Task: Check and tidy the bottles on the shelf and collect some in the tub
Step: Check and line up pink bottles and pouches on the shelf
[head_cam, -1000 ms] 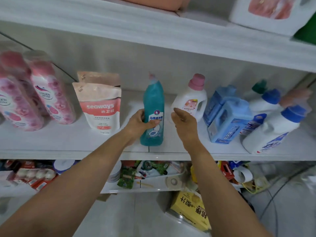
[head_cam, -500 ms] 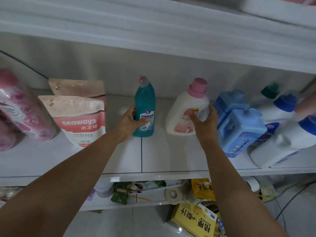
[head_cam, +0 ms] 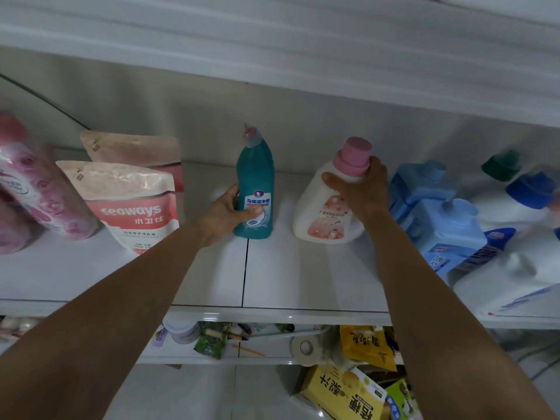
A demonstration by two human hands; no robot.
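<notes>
A teal bottle with a bent pink nozzle stands upright at the middle of the white shelf. My left hand grips its lower body from the left, thumb across the label. To its right stands a white bottle with a pink cap. My right hand grips that bottle at its shoulder and handle, just under the cap. No tub is in view.
Two pink refill pouches and pink wrapped packs stand to the left. Blue jugs and white bottles with blue and green caps crowd the right. Packets, a tape roll and yellow boxes lie on the lower shelf and below it.
My right hand moved right from beside the teal bottle and closed on the white bottle's shoulder. The left hand pushed the teal bottle farther back on the shelf.
</notes>
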